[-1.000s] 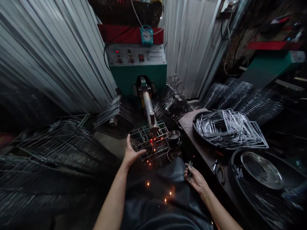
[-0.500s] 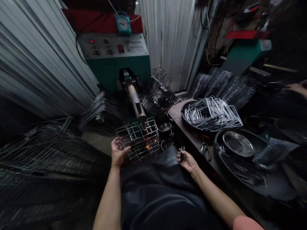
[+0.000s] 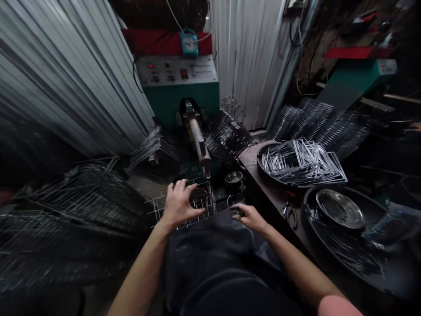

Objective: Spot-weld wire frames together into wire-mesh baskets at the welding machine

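While the left hand rests on the wire basket, fingers spread apart, the right hand hovers palm-down beside a small metal bowl; whether its fingers grip anything cannot be told.

Bare left hand and right hand. Salmon-pink short sleeve at near right (only its edge showing). Dark, slightly shiny apron over lap.

control panel labels too blurred, no text legible anywhere
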